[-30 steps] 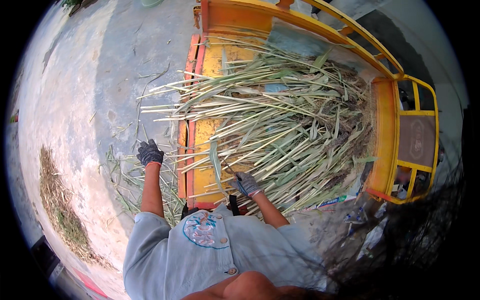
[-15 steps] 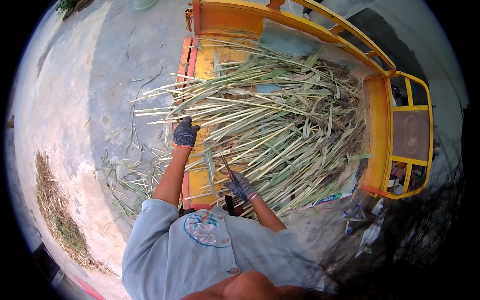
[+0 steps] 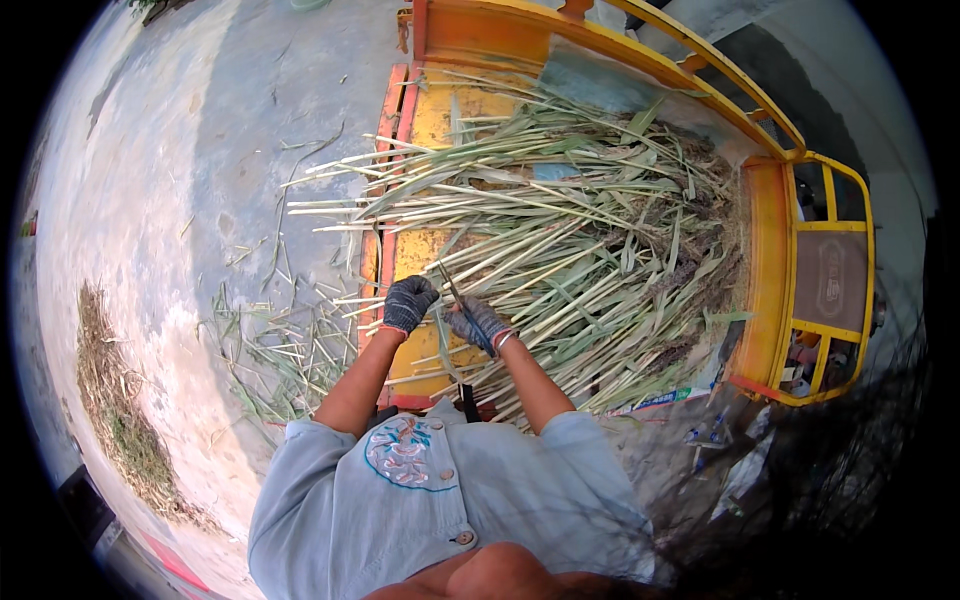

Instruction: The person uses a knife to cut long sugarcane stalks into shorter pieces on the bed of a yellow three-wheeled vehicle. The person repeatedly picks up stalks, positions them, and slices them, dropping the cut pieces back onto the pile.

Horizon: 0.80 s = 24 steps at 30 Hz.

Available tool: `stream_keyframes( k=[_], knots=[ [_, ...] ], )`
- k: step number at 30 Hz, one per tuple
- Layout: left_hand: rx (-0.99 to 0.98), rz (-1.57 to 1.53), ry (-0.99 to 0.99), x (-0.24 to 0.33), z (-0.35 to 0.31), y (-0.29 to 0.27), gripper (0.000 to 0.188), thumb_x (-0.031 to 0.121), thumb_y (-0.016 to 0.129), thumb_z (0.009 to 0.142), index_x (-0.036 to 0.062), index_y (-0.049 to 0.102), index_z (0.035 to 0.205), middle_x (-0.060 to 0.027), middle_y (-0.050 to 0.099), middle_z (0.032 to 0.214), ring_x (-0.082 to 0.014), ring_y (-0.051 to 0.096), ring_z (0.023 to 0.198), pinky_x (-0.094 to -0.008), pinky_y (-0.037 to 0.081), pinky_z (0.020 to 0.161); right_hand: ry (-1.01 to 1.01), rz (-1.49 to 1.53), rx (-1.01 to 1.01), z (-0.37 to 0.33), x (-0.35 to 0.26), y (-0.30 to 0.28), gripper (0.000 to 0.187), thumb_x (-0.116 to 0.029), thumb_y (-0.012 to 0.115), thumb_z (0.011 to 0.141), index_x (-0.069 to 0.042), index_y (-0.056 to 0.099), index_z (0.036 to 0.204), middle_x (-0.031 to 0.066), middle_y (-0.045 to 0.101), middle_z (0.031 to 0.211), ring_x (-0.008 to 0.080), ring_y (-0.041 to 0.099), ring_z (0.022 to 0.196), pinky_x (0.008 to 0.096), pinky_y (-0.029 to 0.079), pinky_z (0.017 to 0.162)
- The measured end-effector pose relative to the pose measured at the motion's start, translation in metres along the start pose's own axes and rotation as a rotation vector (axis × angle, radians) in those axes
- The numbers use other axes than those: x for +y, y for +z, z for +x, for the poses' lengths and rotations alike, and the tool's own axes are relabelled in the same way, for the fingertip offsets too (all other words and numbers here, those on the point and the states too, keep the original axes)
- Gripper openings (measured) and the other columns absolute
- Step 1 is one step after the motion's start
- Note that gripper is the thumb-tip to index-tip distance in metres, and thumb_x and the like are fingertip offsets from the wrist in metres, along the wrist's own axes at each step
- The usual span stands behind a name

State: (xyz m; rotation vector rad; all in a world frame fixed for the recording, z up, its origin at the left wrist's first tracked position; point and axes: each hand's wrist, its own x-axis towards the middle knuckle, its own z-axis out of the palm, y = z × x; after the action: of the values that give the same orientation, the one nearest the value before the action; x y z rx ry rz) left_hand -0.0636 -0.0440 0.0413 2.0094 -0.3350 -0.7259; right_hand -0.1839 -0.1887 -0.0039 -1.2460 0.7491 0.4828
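Note:
My left hand (image 3: 408, 303), in a dark grey knit glove, is closed around a few pale cut stalks whose ends poke out to its left. Close beside it, my right hand (image 3: 476, 326), gloved alike, grips what look like slim dark scissors (image 3: 449, 284), blades pointing up and away. Both hands are over the near left part of the yellow cart bed (image 3: 420, 257). A large spread of long stalks (image 3: 540, 240) with green leaves covers the bed, their dark seed heads (image 3: 690, 270) lying to the right. Fingers and handles partly hide each other.
An orange-yellow rail (image 3: 700, 70) runs along the far side, and a yellow frame (image 3: 868, 270) stands at the right. Cut pieces (image 3: 290, 350) litter the concrete floor at left, with a dry plant heap (image 3: 125, 420) further left. The red bed edge (image 3: 372, 260) lies beside my left hand.
My left hand has moved right and nearer to me, closing on stalks beside my right hand. The right hand has risen slightly with the scissors. The whole view has shifted a little.

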Motion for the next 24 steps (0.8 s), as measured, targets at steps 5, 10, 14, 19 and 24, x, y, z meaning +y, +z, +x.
stream_keyframes(
  k=[5, 10, 14, 19, 24],
  knots=[
    [-0.037, 0.000, -0.043, -0.013, 0.003, 0.006, 0.015, 0.014, 0.069, 0.070, 0.0025, 0.060, 0.068, -0.0064, 0.060, 0.060, -0.0124, 0.053, 0.055, -0.0297, 0.044, 0.055, -0.143, -0.666, 0.111, -0.014, -0.010, -0.002, 0.020, -0.020, 0.065, 0.076, -0.007, 0.051, 0.082, 0.0056, 0.055, 0.065, 0.0169, 0.052, 0.058, 0.0299, 0.043, 0.055],
    [-0.139, 0.028, -0.161, -0.056, 0.007, -0.008, 0.015, 0.015, 0.068, 0.072, 0.0026, 0.061, 0.067, -0.0037, 0.059, 0.057, -0.0093, 0.053, 0.055, -0.0292, 0.044, 0.054, -0.202, -0.620, 0.260, -0.029, 0.006, 0.011, 0.024, -0.024, 0.067, 0.073, -0.007, 0.052, 0.082, 0.0102, 0.056, 0.068, 0.0216, 0.055, 0.064, 0.0337, 0.045, 0.061],
    [0.250, 0.662, -0.140, -0.071, 0.015, -0.074, 0.018, 0.019, 0.067, 0.065, 0.0093, 0.065, 0.080, -0.0153, 0.062, 0.079, -0.0332, 0.059, 0.076, -0.0407, 0.047, 0.068, -0.188, -0.656, 0.182, -0.046, 0.007, 0.010, 0.024, -0.026, 0.068, 0.073, -0.007, 0.055, 0.080, 0.0096, 0.056, 0.068, 0.0225, 0.055, 0.064, 0.0335, 0.045, 0.063],
    [0.366, 0.711, 0.056, -0.035, 0.069, -0.081, 0.028, 0.021, 0.064, 0.070, 0.0098, 0.063, 0.096, -0.0148, 0.060, 0.100, -0.0337, 0.056, 0.089, -0.0412, 0.044, 0.081, -0.007, -0.536, 0.178, -0.059, -0.001, 0.015, 0.028, -0.030, 0.070, 0.072, -0.007, 0.056, 0.081, 0.0083, 0.058, 0.068, 0.0194, 0.054, 0.064, 0.0319, 0.045, 0.064],
    [0.191, 0.602, 0.080, -0.043, 0.130, -0.035, 0.027, 0.025, 0.063, 0.072, 0.0097, 0.064, 0.095, -0.0145, 0.062, 0.095, -0.0329, 0.057, 0.089, -0.0409, 0.045, 0.079, 0.003, -0.511, 0.200, -0.058, -0.016, 0.014, 0.039, -0.037, 0.070, 0.068, -0.006, 0.058, 0.088, 0.0127, 0.060, 0.073, 0.0233, 0.057, 0.070, 0.0336, 0.045, 0.068]
  ],
)
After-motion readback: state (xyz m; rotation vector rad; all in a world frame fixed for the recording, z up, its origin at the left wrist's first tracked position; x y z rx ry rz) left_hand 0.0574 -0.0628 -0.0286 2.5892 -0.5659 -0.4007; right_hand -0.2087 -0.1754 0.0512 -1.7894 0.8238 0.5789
